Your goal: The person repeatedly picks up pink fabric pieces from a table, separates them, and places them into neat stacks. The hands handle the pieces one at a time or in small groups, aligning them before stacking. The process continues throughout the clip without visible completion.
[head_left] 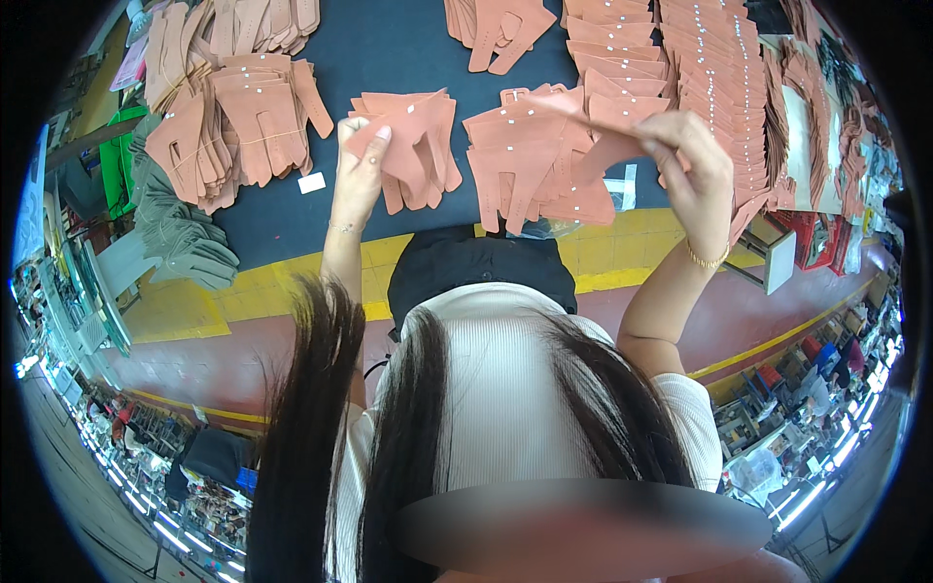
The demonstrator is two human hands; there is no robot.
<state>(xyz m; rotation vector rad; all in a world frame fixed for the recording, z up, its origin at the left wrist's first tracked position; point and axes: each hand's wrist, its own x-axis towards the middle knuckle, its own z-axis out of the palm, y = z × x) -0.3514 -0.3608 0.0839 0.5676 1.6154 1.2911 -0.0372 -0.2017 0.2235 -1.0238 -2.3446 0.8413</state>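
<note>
A salmon-pink piece (614, 152) is rising blurred and tilted above the near right of the dark table (389, 49), partly covering the slotted, white-dotted pink pile (517, 146) between the hands. The right hand (692, 160) is pinching its end, thumb and fingers nearly closed. The left hand (362, 170) is pressing its thumb on a pink stack (423, 146), its other fingers mostly hiding. Banded bundles (264, 117) are lying left, beside a white tag (311, 183); grey-green pieces (175, 214) are drooping farther left. Overlapping pink rows (714, 78) are filling the far right.
</note>
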